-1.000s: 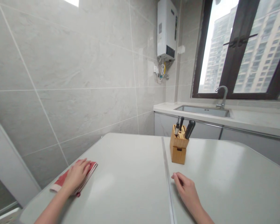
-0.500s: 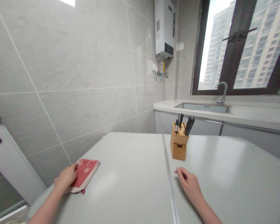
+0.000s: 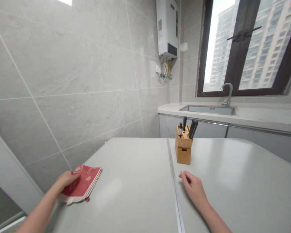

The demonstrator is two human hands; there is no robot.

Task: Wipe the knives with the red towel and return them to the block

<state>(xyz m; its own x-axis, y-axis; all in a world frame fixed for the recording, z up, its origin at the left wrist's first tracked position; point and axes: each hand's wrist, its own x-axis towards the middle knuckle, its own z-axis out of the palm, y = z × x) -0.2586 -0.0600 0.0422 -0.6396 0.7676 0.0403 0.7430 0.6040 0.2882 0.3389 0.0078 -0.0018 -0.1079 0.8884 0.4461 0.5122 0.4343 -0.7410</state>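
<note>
At the left of the table lies a folded red cloth (image 3: 86,183) with pale patterns, a whitish border and a small red bobble at its near corner. My left hand (image 3: 66,180) grips its left edge, thumb on top and the other fingers hidden underneath. My right hand (image 3: 193,185) rests on the table right of the seam, loosely curled, and I see nothing in it. Just beyond it stands a wooden knife block (image 3: 184,152). Black-handled knives (image 3: 193,128) and a slimmer tool with a black and silver handle (image 3: 180,129) stick up from its slots.
The pale table (image 3: 135,181) has a metal seam (image 3: 173,181) running lengthwise. A grey tiled wall (image 3: 87,64) borders its left side. Behind are a counter with a sink (image 3: 210,110) and faucet (image 3: 229,94), a wall-mounted water heater (image 3: 167,30) and a window (image 3: 240,48).
My left hand has shifted to the cloth's left edge, its thumb now on top and its fingers beneath. The cloth's near left part now spreads further left. My right hand stays curled in place.
</note>
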